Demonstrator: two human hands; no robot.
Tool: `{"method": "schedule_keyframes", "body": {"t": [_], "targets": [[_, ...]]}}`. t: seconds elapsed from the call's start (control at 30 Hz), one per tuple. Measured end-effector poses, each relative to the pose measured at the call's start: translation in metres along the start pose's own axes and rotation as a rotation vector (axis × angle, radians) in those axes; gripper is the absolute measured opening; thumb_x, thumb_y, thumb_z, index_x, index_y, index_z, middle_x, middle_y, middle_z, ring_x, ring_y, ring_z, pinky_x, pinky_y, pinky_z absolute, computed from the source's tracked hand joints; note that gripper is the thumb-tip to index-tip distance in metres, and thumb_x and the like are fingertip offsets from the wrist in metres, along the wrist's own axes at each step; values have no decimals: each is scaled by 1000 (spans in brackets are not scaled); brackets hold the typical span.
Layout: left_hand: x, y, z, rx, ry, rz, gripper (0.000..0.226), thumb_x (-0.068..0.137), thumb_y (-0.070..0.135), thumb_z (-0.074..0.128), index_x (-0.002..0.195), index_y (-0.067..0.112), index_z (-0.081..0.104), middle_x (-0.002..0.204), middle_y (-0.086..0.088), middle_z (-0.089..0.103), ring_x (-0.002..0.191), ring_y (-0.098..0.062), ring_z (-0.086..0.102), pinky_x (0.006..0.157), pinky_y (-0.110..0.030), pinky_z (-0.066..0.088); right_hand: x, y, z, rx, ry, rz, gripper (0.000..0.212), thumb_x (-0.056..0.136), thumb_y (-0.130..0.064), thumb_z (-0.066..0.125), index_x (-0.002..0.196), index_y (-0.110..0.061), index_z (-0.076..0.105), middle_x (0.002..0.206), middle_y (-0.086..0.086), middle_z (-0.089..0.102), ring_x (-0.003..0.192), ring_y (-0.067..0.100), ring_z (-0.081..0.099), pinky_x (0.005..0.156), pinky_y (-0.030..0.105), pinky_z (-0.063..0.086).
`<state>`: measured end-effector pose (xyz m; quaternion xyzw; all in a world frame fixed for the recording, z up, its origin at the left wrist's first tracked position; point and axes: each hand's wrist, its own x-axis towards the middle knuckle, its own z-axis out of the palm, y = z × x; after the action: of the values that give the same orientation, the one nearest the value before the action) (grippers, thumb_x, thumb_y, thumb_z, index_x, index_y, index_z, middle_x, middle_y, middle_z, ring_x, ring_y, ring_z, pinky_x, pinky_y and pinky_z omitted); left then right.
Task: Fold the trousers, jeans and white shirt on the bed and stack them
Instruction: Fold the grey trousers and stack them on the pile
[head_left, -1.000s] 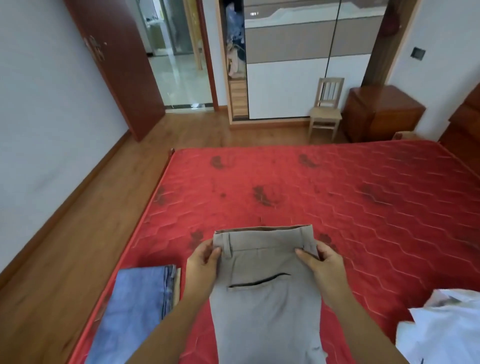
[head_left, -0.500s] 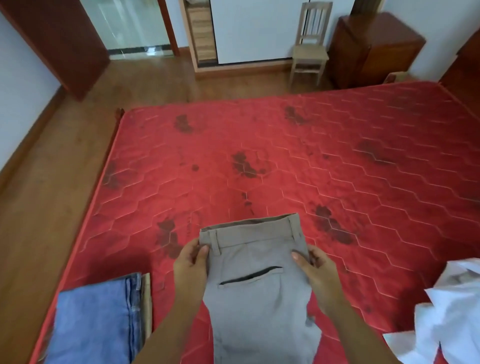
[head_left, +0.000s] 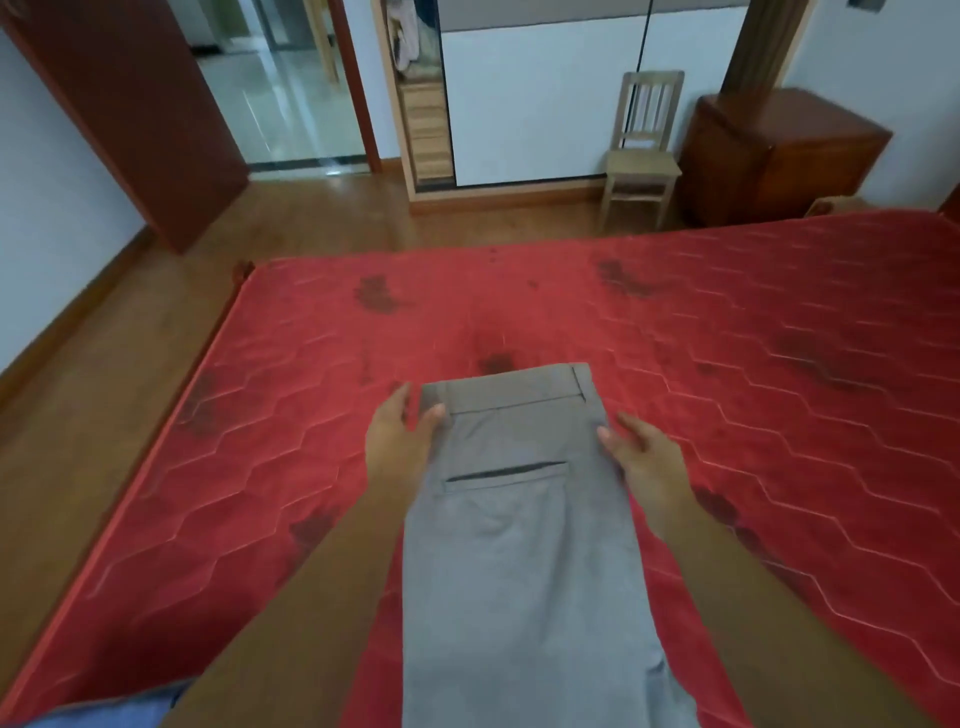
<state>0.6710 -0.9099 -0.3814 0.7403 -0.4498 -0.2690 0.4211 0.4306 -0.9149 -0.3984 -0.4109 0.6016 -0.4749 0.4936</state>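
Waistband end of the grey trousers (head_left: 519, 545) now sits further up the red mattress (head_left: 727, 364) than half a second ago. The white shirt has left the frame at your right, and the jeans (head_left: 104, 714) are down to a blue sliver at bottom left. The trousers lie flat and lengthwise, pocket up, probably squared off for the next fold. Your left hand (head_left: 400, 441) pinches the left waistband corner, thumb on top. Your right hand (head_left: 644, 462) has its thumb on the right edge just below the waistband; too blurred to tell if it's pinching. Mattress beyond the waistband is bare, so nothing blocks a fold. Wardrobe (head_left: 545, 98), cabinet (head_left: 769, 156) and chair (head_left: 644, 150) stand well apart across the floor.
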Motion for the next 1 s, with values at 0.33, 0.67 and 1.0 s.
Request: {"method": "schedule_keyframes", "body": {"t": [0.33, 0.67, 1.0], "targets": [[-202, -206, 25, 276, -261, -261, 48, 80, 19, 68, 125, 8, 55, 127, -13, 55, 119, -32, 48, 104, -44, 35, -130, 178, -64, -562, -59, 198, 49, 85, -15, 64, 131, -12, 49, 130, 8, 50, 119, 25, 50, 101, 33, 39], [-278, -227, 15, 265, -95, -225, 41, 83, 8, 65, 122, 8, 52, 113, -2, 46, 103, -18, 46, 92, -26, 37, -203, 232, -71, -498, 151, 184, 13, 86, -19, 62, 94, -9, 59, 92, 11, 60, 79, 20, 53, 65, 21, 38], [-268, -234, 19, 322, 34, -305, 9, 88, 10, 59, 82, 3, 56, 87, -7, 51, 75, -21, 46, 60, -19, 26, -187, 236, -93, -543, 177, 260, 17, 86, -20, 62, 86, -3, 65, 62, -3, 53, 66, 18, 51, 66, 27, 37]]}}
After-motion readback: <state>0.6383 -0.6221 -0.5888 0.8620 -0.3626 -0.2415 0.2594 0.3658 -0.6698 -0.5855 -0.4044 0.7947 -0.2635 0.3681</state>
